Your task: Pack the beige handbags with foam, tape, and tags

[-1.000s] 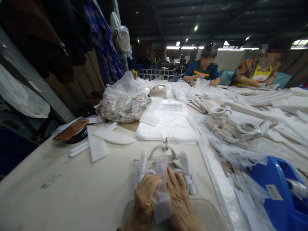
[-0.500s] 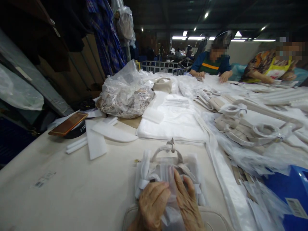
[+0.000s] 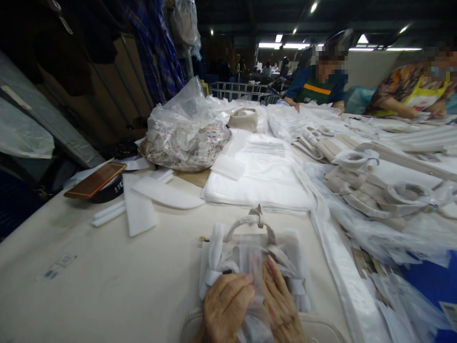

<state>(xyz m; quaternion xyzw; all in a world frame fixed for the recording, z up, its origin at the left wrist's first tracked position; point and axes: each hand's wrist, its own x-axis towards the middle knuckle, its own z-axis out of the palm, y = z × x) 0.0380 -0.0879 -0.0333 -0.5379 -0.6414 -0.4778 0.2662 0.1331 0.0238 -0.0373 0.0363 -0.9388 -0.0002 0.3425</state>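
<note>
Pinched the translucent whitish plastic strip (image 3: 254, 264) narrowly in the bunched left hand (image 3: 228, 302)! Laid the right hand (image 3: 282, 305) alongside, fingers outstretched, right against the strip; couldn't tell whether gripping! Worked directly over the small beige bag (image 3: 246, 239) with its slim arched handle (image 3: 246, 220), set on the broad cream table (image 3: 124, 286), flanked by soft white foam padding (image 3: 216, 250), near the flat stack of white sheets (image 3: 260, 183)

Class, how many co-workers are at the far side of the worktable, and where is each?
2: a person in a green apron, right of centre, and a person in patterned sleeves, near the right edge. Others may be hidden beyond the picture's edge.
</note>
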